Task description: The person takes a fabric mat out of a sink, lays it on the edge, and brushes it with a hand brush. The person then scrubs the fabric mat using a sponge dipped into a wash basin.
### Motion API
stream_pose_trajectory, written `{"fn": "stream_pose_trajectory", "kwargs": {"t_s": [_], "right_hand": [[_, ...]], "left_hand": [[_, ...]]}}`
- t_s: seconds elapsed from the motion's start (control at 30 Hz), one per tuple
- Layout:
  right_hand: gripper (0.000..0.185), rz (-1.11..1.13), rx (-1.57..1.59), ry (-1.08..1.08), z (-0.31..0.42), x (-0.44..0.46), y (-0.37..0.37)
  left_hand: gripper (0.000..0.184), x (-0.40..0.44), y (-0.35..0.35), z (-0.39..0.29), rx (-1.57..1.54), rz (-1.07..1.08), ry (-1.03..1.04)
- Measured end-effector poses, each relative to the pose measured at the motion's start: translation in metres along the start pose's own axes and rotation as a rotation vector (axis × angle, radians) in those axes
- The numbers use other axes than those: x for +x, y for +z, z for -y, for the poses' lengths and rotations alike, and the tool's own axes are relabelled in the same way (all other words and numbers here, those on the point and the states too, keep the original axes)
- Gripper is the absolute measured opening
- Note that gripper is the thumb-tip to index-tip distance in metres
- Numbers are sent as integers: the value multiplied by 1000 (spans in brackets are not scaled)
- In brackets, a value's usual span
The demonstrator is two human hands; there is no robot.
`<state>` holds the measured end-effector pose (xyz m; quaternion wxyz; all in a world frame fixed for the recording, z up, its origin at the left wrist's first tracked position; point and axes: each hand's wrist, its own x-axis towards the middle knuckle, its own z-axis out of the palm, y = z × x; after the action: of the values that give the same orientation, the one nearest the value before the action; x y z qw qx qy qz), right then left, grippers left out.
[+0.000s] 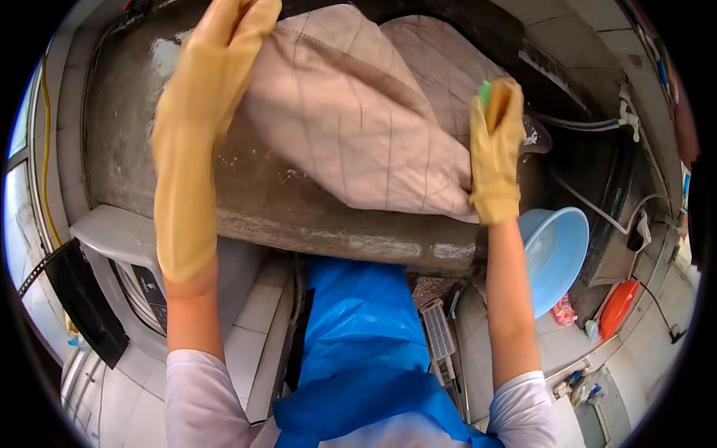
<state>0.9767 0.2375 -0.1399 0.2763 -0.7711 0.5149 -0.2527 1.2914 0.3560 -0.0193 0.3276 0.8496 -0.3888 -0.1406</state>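
Note:
My left hand [228, 56], in a long yellow rubber glove, is closed on the upper left part of a pale pink quilted cloth [351, 127] and lifts it off the slab. Its fingertips run out of view at the top. My right hand [497, 138], in a matching glove, lies by the cloth's right end with curled fingers. A small green object [485, 91] shows at its fingertips, blurred, and I cannot make out its kind. Another fold of the cloth lies flat behind. Beneath is a wet, dark stone slab [149, 127].
A light blue basin [562, 257] stands at the right below the slab. A tap [629, 119] with a hose is on the right wall. A grey front-loading washing machine [123, 261] stands at the left. A red dustpan-like item [618, 308] is on the floor.

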Motion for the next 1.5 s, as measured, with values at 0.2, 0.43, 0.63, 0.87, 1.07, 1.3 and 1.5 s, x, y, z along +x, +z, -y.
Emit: {"fn": "stream_pose_trajectory", "kwargs": {"t_s": [0.2, 0.43, 0.63, 0.87, 1.07, 1.3, 1.5], "right_hand": [[64, -11, -306, 275, -32, 14, 37], [73, 116, -149, 285, -39, 33, 22], [79, 132, -123, 343, -44, 43, 26], [81, 91, -258, 292, -52, 65, 23], [75, 78, -319, 447, -61, 86, 16], [66, -515, 388, 400, -58, 88, 21], [79, 333, -374, 11, -7, 62, 38]], "left_hand": [[75, -48, 69, 191, 346, 180, 143], [113, -121, 131, 151, 116, 370, 106], [108, -117, 163, 60, -345, 581, -137], [84, -103, 63, 4, -1036, 310, -456], [93, -162, 13, 50, -588, 211, -507], [79, -171, -8, 119, 411, 377, -34], [46, -105, 69, 56, -339, 341, 24]]}}
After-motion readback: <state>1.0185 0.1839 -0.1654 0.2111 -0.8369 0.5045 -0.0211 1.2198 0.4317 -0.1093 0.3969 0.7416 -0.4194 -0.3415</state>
